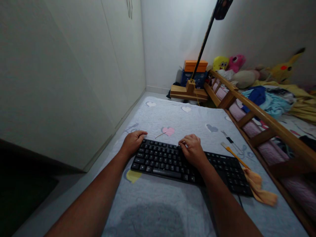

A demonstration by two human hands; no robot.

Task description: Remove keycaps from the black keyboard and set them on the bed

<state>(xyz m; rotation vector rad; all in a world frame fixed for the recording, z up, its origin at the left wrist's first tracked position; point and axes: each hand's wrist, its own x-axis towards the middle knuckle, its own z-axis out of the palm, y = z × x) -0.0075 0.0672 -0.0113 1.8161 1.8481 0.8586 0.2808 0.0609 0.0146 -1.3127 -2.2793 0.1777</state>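
Note:
A black keyboard [164, 161] lies flat on the heart-patterned cover, slightly slanted. My left hand [133, 142] grips its far left corner, fingers along the back edge. Over the far row of keys, right of the middle, my right hand [193, 148] is closed in a pinch. Whatever it may hold between the fingertips is too small to make out. A cotton swab [160, 135] rests just behind the keyboard, beside a pink printed heart. To the right are a brush with a yellow handle [235, 156], a thin metal tool with a black grip [230, 140] and an orange cloth [256, 186].
A white cabinet [81, 72] stands along the left. On the right runs a wooden bed rail [261, 115], with clothes and plush toys behind it. At the back, a wooden stand [189, 90] carries a dark pole, near an orange box [196, 65].

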